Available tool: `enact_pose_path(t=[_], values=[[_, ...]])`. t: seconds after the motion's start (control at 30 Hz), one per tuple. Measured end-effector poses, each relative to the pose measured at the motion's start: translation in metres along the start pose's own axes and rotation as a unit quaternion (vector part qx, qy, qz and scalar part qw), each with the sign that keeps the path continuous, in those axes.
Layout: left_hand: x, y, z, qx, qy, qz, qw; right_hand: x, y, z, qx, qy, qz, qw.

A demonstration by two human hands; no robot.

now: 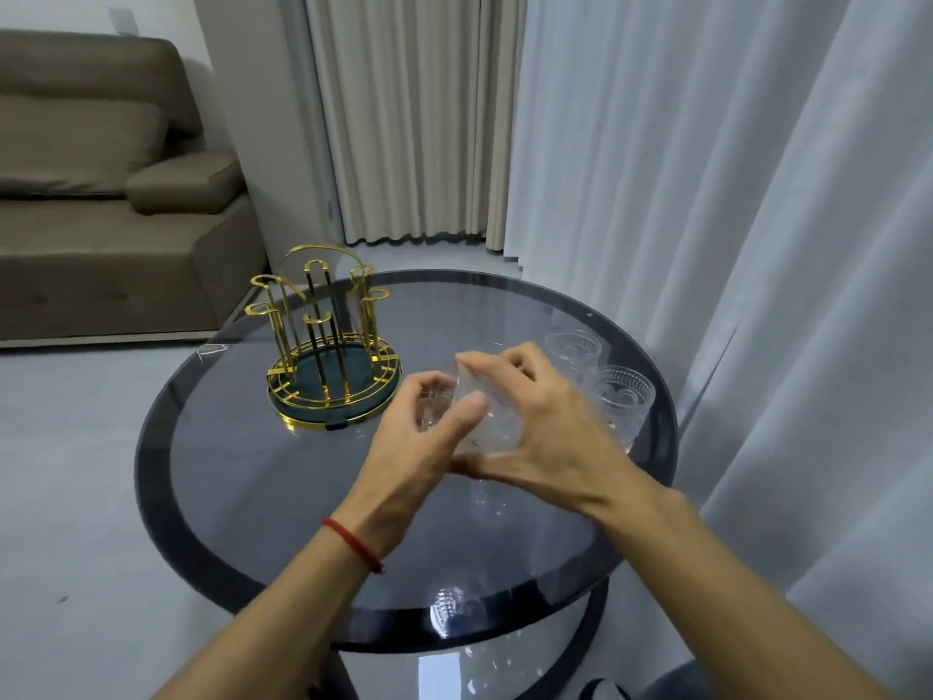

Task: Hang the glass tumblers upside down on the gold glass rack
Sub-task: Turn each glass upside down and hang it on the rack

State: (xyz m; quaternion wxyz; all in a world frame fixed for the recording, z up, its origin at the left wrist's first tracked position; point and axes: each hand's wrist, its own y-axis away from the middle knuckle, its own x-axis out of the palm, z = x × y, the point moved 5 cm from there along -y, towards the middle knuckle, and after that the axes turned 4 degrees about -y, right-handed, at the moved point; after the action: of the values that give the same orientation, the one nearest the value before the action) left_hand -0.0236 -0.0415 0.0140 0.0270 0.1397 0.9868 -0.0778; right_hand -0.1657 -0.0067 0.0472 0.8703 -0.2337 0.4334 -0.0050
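A gold wire glass rack (325, 346) with upright looped pegs and a dark green base stands on the left part of the round dark glass table (252, 497); none of its pegs carries a glass. Both my hands hold one clear patterned tumbler (484, 421) above the table's middle, tilted and blurred. My left hand (424, 437) grips it from the left, my right hand (540, 426) wraps over it from the right. Two more patterned tumblers stand upright behind my right hand, one nearer (623, 396) and one farther back (573, 346).
A brown sofa (101, 194) stands at the far left on the pale floor. Beige curtains (404, 118) hang behind the table and sheer white curtains (757, 245) fall close along its right side. A red string bracelet (353, 543) circles my left wrist.
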Motion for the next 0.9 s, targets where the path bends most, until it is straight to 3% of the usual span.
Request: enact_pose_path(t=[0.07, 0.17, 0.27, 0.37, 0.4, 0.47, 0.5, 0.53, 0.6, 0.73, 0.9], values=[[-0.016, -0.011, 0.008, -0.039, 0.118, -0.023, 0.992, 0.004, -0.024, -0.002, 0.031, -0.037, 0.035, 0.998], [-0.038, -0.024, 0.019, -0.057, 0.267, -0.019, 0.962, 0.008, -0.056, -0.017, 0.178, -0.081, 0.091, 0.977], [-0.05, -0.037, 0.029, -0.065, 0.342, 0.008, 0.937, 0.025, -0.082, -0.015, 0.229, -0.173, 0.144, 0.947], [-0.057, -0.05, 0.038, -0.053, 0.355, 0.007, 0.933, 0.032, -0.103, -0.014, 0.244, -0.292, 0.127, 0.916], [-0.061, -0.053, 0.043, -0.05, 0.305, -0.017, 0.951, 0.028, -0.11, -0.02, 0.256, -0.298, 0.108, 0.913], [-0.082, -0.054, 0.06, -0.034, 0.071, -0.124, 0.989, 0.011, -0.125, -0.038, 0.278, -0.243, 0.045, 0.928], [-0.097, -0.053, 0.069, -0.02, -0.087, -0.2, 0.976, -0.001, -0.135, -0.046, 0.284, -0.2, 0.005, 0.938], [-0.109, -0.051, 0.077, -0.01, -0.239, -0.253, 0.937, -0.014, -0.146, -0.053, 0.286, -0.154, -0.038, 0.945], [-0.119, -0.055, 0.097, -0.021, -0.43, -0.242, 0.869, -0.032, -0.174, -0.058, 0.267, -0.058, -0.095, 0.957], [-0.118, -0.066, 0.128, -0.042, -0.536, -0.135, 0.832, -0.021, -0.249, -0.045, 0.173, -0.012, -0.085, 0.981], [-0.118, -0.071, 0.144, -0.038, -0.57, -0.115, 0.813, 0.017, -0.322, -0.004, 0.081, 0.037, -0.03, 0.996]])
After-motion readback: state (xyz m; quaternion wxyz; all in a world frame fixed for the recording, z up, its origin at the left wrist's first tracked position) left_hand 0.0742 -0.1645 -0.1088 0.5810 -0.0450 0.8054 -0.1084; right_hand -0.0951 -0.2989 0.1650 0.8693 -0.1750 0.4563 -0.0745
